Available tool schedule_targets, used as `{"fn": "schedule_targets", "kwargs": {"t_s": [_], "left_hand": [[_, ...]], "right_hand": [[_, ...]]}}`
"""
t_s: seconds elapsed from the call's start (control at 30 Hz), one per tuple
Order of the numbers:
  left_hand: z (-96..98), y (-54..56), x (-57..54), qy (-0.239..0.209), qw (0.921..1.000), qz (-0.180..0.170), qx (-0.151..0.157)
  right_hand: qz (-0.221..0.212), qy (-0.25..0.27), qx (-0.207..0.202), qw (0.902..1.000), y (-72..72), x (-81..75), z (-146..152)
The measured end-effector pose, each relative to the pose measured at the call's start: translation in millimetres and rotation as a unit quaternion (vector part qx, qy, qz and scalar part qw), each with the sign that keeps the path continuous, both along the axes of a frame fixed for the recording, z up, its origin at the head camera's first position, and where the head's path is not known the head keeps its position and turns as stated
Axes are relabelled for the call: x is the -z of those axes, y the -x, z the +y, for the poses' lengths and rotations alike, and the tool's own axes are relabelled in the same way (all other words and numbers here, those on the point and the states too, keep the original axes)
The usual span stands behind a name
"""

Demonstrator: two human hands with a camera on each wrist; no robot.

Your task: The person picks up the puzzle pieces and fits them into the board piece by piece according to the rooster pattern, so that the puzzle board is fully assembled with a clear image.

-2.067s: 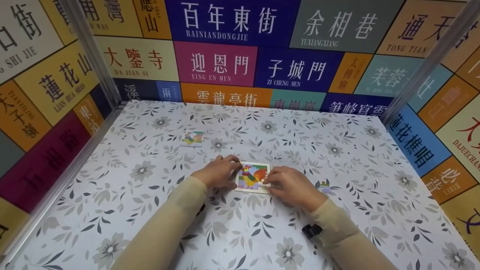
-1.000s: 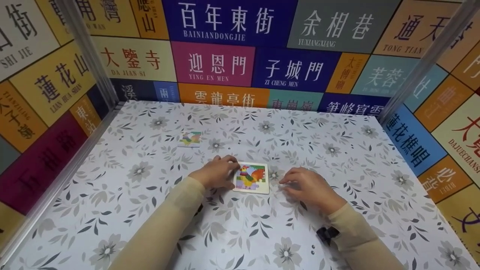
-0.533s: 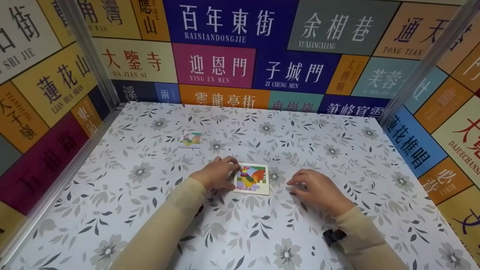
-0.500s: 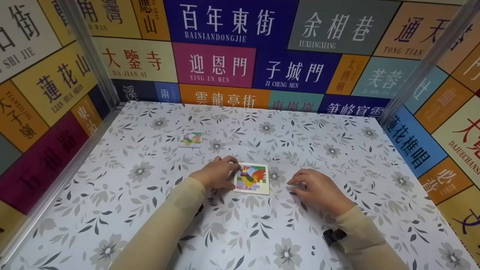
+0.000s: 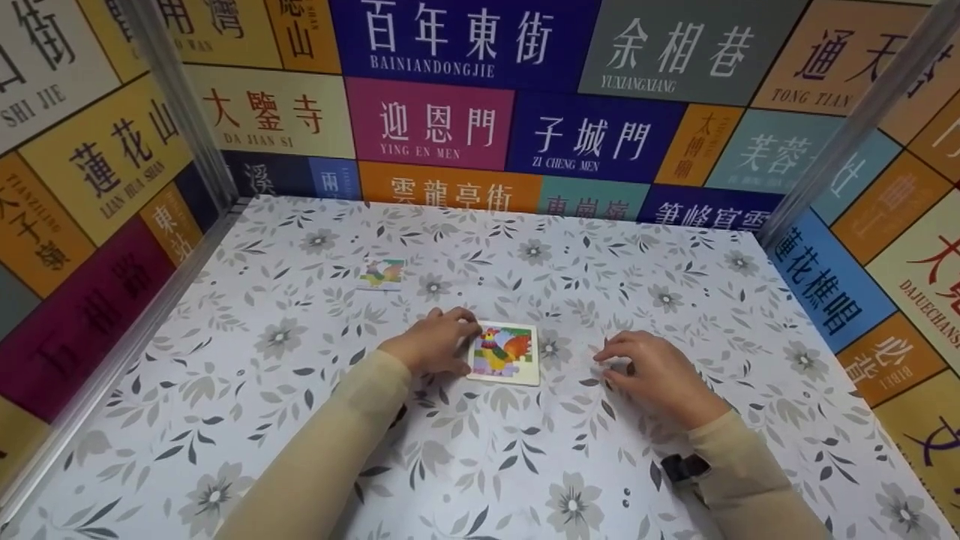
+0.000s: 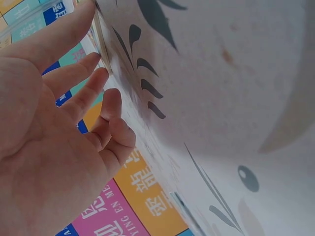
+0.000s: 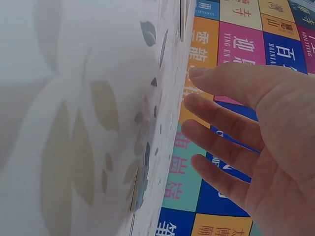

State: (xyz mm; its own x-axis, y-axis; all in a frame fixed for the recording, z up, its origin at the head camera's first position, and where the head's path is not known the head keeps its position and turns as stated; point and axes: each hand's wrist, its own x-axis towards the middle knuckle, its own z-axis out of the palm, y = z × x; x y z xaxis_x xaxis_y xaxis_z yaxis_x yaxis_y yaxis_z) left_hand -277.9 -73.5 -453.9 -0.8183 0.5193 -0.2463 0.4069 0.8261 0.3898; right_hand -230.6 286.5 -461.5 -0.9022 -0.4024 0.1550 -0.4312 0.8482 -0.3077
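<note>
A small square jigsaw puzzle (image 5: 502,355) with a colourful rooster and a pale border lies flat on the table. Its lower right corner shows a bare, cream-coloured patch. My left hand (image 5: 433,343) holds the puzzle by its left edge, thumb at the lower corner and fingers at the upper one. In the left wrist view the fingertips (image 6: 101,73) meet the board's thin edge. To the right of the puzzle, apart from it, my right hand (image 5: 660,375) hovers with loosely bent fingers and nothing in them. A thin, bluish puzzle piece (image 7: 141,191) lies on the table in the right wrist view.
Farther back on the left lies a card (image 5: 382,275) with a paler version of the rooster. White floral paper covers the table (image 5: 315,450). Panels with coloured signs (image 5: 427,124) enclose it at the back and both sides.
My right hand has drawn back from the puzzle's right edge and moved right, over where a small piece showed earlier. My left hand has kept its place at the puzzle.
</note>
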Motion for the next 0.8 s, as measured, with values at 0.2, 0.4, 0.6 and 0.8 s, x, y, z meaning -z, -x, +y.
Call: {"fn": "schedule_targets", "kwargs": {"t_s": [0.2,0.4,0.6,0.8], "left_hand": [[1.0,0.4,-0.7,0.001,1.0000,-0.006,-0.006],[1.0,-0.4,1.7,0.004,1.0000,-0.005,0.001],[-0.5,0.0,0.3,0.005,0.9999,0.004,0.011],[-0.4,1.4,0.6,0.004,1.0000,0.000,0.006]], "right_hand": [[0.016,0.003,-0.009,0.9998,0.1,0.4,12],[0.016,-0.005,0.000,0.9999,-1.9,2.6,24],[-0.011,-0.020,0.026,0.9994,-1.1,0.8,33],[-0.051,-0.017,0.050,0.9973,-1.0,-4.9,41]]}}
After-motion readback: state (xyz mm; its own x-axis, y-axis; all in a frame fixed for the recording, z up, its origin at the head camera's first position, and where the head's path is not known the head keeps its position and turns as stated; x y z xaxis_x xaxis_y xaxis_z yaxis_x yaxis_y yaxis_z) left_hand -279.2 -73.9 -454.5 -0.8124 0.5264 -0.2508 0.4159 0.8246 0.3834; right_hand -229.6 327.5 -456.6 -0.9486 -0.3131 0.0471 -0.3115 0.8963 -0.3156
